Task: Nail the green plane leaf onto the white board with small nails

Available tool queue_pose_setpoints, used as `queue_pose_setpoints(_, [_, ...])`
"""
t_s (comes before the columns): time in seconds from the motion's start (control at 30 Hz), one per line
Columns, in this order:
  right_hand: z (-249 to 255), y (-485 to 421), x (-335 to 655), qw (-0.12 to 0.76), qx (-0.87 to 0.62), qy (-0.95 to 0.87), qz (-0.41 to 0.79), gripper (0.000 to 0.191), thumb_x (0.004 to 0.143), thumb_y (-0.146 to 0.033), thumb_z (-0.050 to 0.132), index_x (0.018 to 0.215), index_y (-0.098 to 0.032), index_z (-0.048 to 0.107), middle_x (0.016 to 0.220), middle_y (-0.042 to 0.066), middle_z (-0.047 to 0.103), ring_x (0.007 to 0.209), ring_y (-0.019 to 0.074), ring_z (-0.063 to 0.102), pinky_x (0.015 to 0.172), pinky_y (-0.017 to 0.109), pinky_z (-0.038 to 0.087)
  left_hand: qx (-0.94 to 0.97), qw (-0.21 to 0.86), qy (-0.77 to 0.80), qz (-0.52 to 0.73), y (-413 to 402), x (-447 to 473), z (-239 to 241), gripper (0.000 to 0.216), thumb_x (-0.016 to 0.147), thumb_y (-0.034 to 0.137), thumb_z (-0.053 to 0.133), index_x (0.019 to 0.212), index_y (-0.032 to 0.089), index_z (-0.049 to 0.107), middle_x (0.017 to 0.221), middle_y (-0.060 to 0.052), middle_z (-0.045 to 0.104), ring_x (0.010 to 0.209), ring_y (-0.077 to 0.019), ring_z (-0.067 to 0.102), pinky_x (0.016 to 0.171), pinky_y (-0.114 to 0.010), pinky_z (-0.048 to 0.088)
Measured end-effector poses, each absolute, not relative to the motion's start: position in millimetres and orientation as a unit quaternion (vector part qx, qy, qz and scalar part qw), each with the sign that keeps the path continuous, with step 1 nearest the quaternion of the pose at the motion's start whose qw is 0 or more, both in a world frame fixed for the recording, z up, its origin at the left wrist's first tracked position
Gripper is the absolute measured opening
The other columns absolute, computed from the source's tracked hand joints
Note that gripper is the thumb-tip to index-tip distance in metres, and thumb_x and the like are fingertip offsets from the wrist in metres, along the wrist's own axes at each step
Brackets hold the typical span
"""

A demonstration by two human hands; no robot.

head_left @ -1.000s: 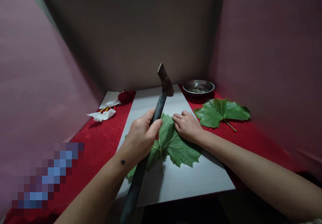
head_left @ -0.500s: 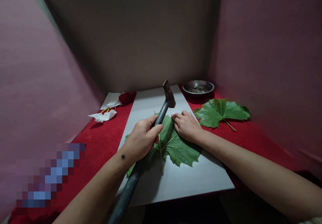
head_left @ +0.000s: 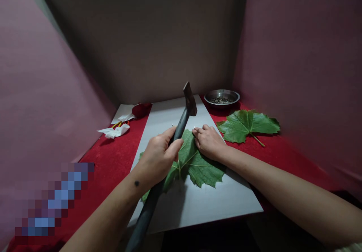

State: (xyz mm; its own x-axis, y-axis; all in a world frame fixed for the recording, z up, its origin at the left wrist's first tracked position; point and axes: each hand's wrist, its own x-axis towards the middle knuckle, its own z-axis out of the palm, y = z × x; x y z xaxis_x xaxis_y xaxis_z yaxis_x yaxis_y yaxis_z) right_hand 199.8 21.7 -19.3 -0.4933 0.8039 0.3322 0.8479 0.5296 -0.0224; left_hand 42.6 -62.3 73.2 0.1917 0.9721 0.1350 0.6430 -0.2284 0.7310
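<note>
My left hand is closed round the dark handle of a hammer, whose rusty head is raised over the white board. A large green leaf lies on the board, partly covered by my left hand and the handle. My right hand rests on the leaf's upper right edge. Its fingers pinch a small nail, of which only the shiny tip shows. Another small nail stands at the leaf's far edge, just beyond my left hand.
A metal bowl of nails stands at the back right, with a second leaf before it on the red cloth. Crumpled white tissue, yellow-handled items and a dark red object lie at left. Pinkish sheets flank both sides.
The hammer head has risen a little, with my left hand still round the handle. My right hand stays in the same place on the leaf.
</note>
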Motion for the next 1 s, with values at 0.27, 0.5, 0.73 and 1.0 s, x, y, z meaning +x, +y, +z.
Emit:
queue_pose_setpoints(0.27, [-13.8,19.0,200.8,0.134,-0.478,-0.866,-0.061,0.034,0.093,-0.026,0.034,0.115,-0.013,0.057,0.108,0.012,0.062,0.097,0.0266,0.044,0.077,0.038,0.03,0.731,0.284,0.568,0.25,-56.4,41.5,59.9,0.013,0.083,0.025,0.046,0.082,0.017,0.056,0.051,0.005,0.046,0.044,-0.0095,0.042,0.044,-0.02,0.03])
queue_pose_setpoints(0.5, [-16.0,19.9,199.8,0.139,-0.481,-0.863,-0.065,0.037,0.093,-0.026,0.033,0.122,-0.013,0.054,0.118,0.011,0.059,0.098,0.0265,0.044,0.078,0.038,0.031,0.724,0.224,0.563,0.33,-66.0,41.3,71.7,0.012,0.086,0.027,0.044,0.089,0.019,0.053,0.052,0.007,0.044,0.044,-0.0087,0.04,0.045,-0.019,0.031])
queue_pose_setpoints(0.73, [-15.1,19.3,200.4,0.149,-0.48,-0.862,-0.062,0.034,0.092,-0.025,0.035,0.114,-0.013,0.058,0.109,0.011,0.062,0.097,0.0268,0.044,0.077,0.038,0.031,0.726,0.297,0.563,0.262,-56.3,41.2,61.9,0.013,0.082,0.025,0.045,0.079,0.017,0.054,0.05,0.005,0.045,0.044,-0.0095,0.041,0.043,-0.019,0.03])
queue_pose_setpoints(1.0, [-15.4,19.0,200.5,0.147,-0.479,-0.863,-0.069,0.034,0.092,-0.025,0.035,0.116,-0.013,0.056,0.112,0.011,0.061,0.096,0.0269,0.044,0.076,0.039,0.031,0.734,0.225,0.57,0.293,-64.7,42.8,67.7,0.015,0.083,0.026,0.044,0.089,0.018,0.055,0.052,0.006,0.045,0.045,-0.0096,0.04,0.045,-0.02,0.031])
